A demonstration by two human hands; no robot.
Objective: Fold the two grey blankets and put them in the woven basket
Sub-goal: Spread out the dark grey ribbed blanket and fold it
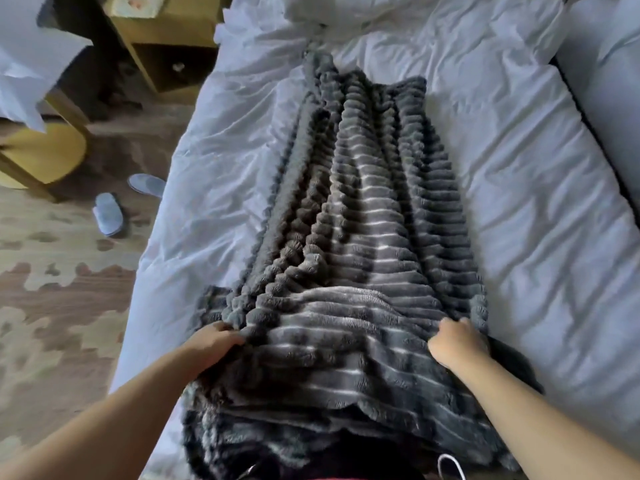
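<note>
A grey ribbed blanket (363, 209) lies lengthwise down the middle of the white bed (519, 202), bunched in long folds, its near end hanging over the bed's front edge. My left hand (214, 341) grips the blanket's left side near that end. On the right side, my right hand (457, 344) grips the fabric with curled fingers. I cannot make out a second blanket as a separate piece. The woven basket is not in view.
White crumpled bedding (329, 15) is piled at the far end of the bed. A wooden nightstand (166, 46) and a yellow-wood chair (45, 154) stand on the patterned carpet to the left, with two pale slippers (110, 213) beside the bed. A grey upholstered edge (606, 81) runs along the right.
</note>
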